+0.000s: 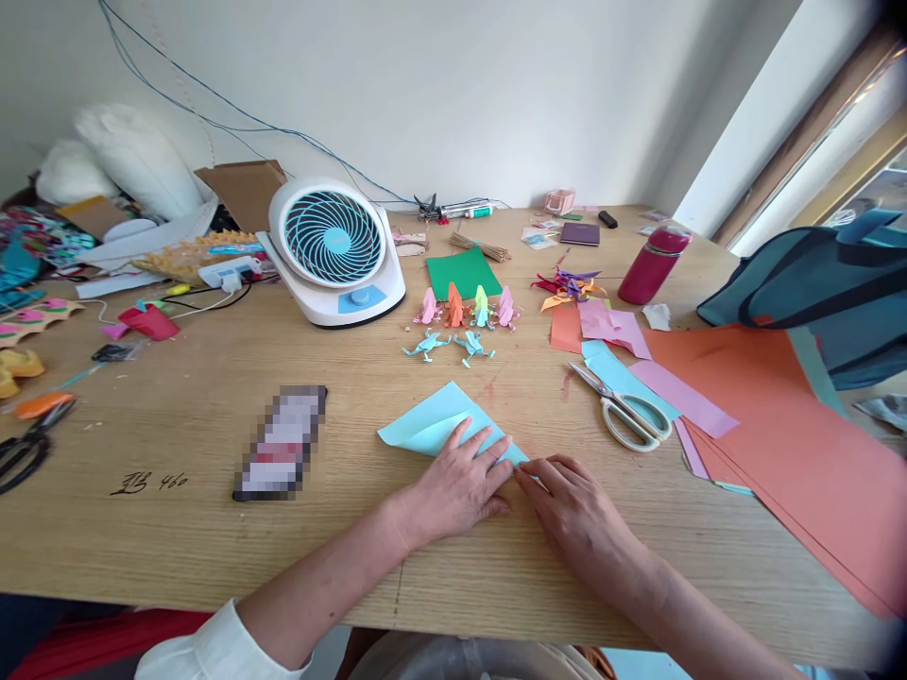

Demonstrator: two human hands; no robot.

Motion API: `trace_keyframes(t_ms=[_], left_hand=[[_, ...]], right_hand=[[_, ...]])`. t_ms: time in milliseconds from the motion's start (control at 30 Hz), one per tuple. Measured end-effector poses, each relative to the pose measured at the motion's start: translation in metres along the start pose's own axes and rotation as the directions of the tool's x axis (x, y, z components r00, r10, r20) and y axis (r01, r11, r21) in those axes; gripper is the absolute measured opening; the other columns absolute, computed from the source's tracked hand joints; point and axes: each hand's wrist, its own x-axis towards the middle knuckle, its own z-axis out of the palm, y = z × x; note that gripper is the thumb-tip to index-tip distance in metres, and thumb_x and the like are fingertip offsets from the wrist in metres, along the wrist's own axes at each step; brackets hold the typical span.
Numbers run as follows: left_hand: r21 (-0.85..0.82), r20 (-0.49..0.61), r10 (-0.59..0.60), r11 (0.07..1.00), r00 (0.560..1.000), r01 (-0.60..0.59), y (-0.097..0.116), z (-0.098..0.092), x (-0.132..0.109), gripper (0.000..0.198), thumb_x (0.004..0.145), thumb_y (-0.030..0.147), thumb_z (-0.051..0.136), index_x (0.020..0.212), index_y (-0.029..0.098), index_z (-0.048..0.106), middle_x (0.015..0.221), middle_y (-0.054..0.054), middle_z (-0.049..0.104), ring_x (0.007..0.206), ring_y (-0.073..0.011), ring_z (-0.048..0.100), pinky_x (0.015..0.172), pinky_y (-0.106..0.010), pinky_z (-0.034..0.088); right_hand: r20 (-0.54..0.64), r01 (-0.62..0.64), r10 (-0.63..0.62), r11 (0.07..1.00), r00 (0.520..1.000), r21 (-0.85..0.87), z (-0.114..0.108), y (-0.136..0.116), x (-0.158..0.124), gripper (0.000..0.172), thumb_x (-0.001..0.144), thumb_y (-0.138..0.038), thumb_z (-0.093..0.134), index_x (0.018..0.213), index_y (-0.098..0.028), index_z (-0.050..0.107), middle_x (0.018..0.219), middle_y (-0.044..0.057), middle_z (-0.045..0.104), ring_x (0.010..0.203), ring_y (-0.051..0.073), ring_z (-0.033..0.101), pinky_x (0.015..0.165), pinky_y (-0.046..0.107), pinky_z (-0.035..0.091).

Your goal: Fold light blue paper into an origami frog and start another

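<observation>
A light blue sheet of paper (439, 416), folded corner to corner into a triangle, lies on the wooden table in front of me. My left hand (464, 477) rests flat on it with the fingers spread, pressing it down. At its right-hand corner, my right hand (573, 501) has its fingertips closed on the paper's tip. The left part of the upper layer bulges up a little. Beyond the sheet stand several small folded paper figures, among them an orange one (454, 306) and a blue one (473, 348).
Scissors (627, 411) lie right of the paper, by coloured strips and large orange sheets (794, 444). A phone-like blurred object (282, 444) lies to the left. Behind are a white fan (333, 246), a green sheet (463, 274), a red bottle (653, 266) and a blue bag (814, 283).
</observation>
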Motion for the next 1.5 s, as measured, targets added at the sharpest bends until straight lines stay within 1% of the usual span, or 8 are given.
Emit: trace_keyframes(t_ms=[200, 467, 733, 933, 1100, 1267, 1400, 1500], left_hand=[[0.01, -0.012, -0.002, 1.0, 1.0, 0.002, 0.001, -0.002, 0.002, 0.039, 0.092, 0.044, 0.057, 0.117, 0.014, 0.057, 0.139, -0.015, 0.054, 0.13, -0.0351, 0.048, 0.111, -0.061, 0.03], [0.01, -0.005, -0.014, 1.0, 1.0, 0.014, 0.0, 0.0, 0.002, 0.034, 0.093, 0.045, 0.056, 0.11, 0.016, 0.059, 0.142, -0.014, 0.052, 0.132, -0.0355, 0.047, 0.109, -0.058, 0.035], [-0.016, 0.014, -0.015, 1.0, 1.0, 0.015, -0.001, 0.0, 0.0, 0.033, 0.094, 0.041, 0.056, 0.115, 0.016, 0.058, 0.146, -0.013, 0.05, 0.136, -0.0338, 0.043, 0.108, -0.056, 0.036], [-0.025, 0.0, -0.041, 0.999, 0.999, 0.041, 0.0, -0.003, 0.003, 0.029, 0.096, 0.036, 0.053, 0.116, 0.016, 0.057, 0.143, -0.009, 0.053, 0.133, -0.0311, 0.046, 0.105, -0.05, 0.039], [-0.026, -0.042, -0.079, 0.997, 0.996, 0.078, 0.003, 0.0, 0.007, 0.025, 0.098, 0.028, 0.049, 0.118, 0.015, 0.056, 0.137, -0.009, 0.058, 0.13, -0.0276, 0.05, 0.104, -0.045, 0.04], [-0.011, -0.085, -0.111, 0.994, 0.99, 0.111, 0.005, 0.003, 0.01, 0.021, 0.1, 0.023, 0.043, 0.113, 0.015, 0.057, 0.13, -0.009, 0.062, 0.127, -0.0265, 0.052, 0.102, -0.043, 0.042], [-0.019, -0.075, -0.116, 0.993, 0.99, 0.115, 0.004, 0.0, 0.01, 0.016, 0.099, 0.021, 0.043, 0.102, 0.016, 0.058, 0.119, -0.01, 0.061, 0.113, -0.0222, 0.058, 0.097, -0.039, 0.045], [-0.029, -0.059, -0.129, 0.991, 0.99, 0.127, 0.002, -0.004, 0.01, 0.015, 0.099, 0.02, 0.043, 0.102, 0.017, 0.057, 0.112, -0.009, 0.06, 0.104, -0.0202, 0.059, 0.102, -0.043, 0.042]], right_hand=[[0.024, 0.056, -0.054, 0.994, 0.998, -0.089, 0.0, -0.004, -0.005, 0.029, 0.09, -0.001, 0.04, 0.103, -0.009, 0.065, 0.097, 0.014, 0.067, 0.091, 0.024, 0.063, 0.084, 0.04, 0.052], [0.021, 0.062, -0.061, 0.995, 0.998, -0.081, 0.004, 0.001, -0.015, 0.031, 0.094, -0.006, 0.039, 0.112, -0.004, 0.064, 0.12, 0.019, 0.064, 0.104, 0.026, 0.062, 0.094, 0.042, 0.05], [0.065, 0.096, -0.09, 0.991, 0.994, -0.098, 0.0, 0.004, -0.014, 0.03, 0.093, -0.004, 0.042, 0.114, -0.003, 0.063, 0.117, 0.02, 0.064, 0.106, 0.026, 0.06, 0.094, 0.042, 0.049], [0.139, 0.067, -0.056, 0.995, 0.989, -0.07, -0.004, 0.005, -0.007, 0.023, 0.094, -0.009, 0.046, 0.108, -0.012, 0.064, 0.111, 0.014, 0.064, 0.099, 0.024, 0.06, 0.088, 0.04, 0.048], [0.15, 0.053, -0.036, 0.992, 0.988, -0.115, -0.003, 0.004, -0.003, 0.031, 0.093, -0.008, 0.047, 0.121, -0.013, 0.059, 0.106, 0.013, 0.064, 0.095, 0.024, 0.059, 0.085, 0.039, 0.047], [0.131, 0.061, -0.049, 0.994, 0.99, -0.093, -0.003, 0.006, -0.002, 0.021, 0.092, -0.008, 0.05, 0.107, -0.013, 0.063, 0.112, 0.014, 0.064, 0.095, 0.023, 0.059, 0.084, 0.038, 0.045], [0.107, 0.041, -0.038, 0.999, 0.994, -0.026, -0.002, 0.011, -0.001, 0.023, 0.093, -0.007, 0.048, 0.109, -0.012, 0.062, 0.117, 0.013, 0.064, 0.093, 0.021, 0.06, 0.084, 0.036, 0.044], [0.135, 0.034, -0.037, 0.999, 0.99, 0.026, -0.003, 0.018, 0.005, 0.022, 0.092, -0.004, 0.047, 0.103, -0.014, 0.064, 0.11, 0.01, 0.065, 0.09, 0.019, 0.059, 0.083, 0.033, 0.043]])
